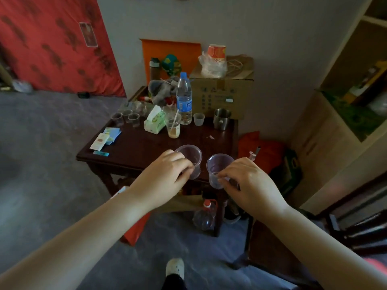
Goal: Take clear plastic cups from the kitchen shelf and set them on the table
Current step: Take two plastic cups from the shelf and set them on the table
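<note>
I hold two clear plastic cups above the near edge of a dark wooden table (136,147). My left hand (165,174) grips the left cup (191,156) by its side, mouth up. My right hand (249,181) pinches the right cup (217,166) near its base; that cup hangs slightly past the table's front edge. Both cups look empty. Three more clear cups (125,118) stand at the table's far left. The shelf unit (343,114) stands to the right.
On the table stand a water bottle (184,99), a steel mug (222,119), a small frosted cup (199,119), a tissue pack (155,122), a cup with a stick (173,128) and paper packets (106,139). A cardboard box (222,95) is behind. A bottle (205,216) lies under the table.
</note>
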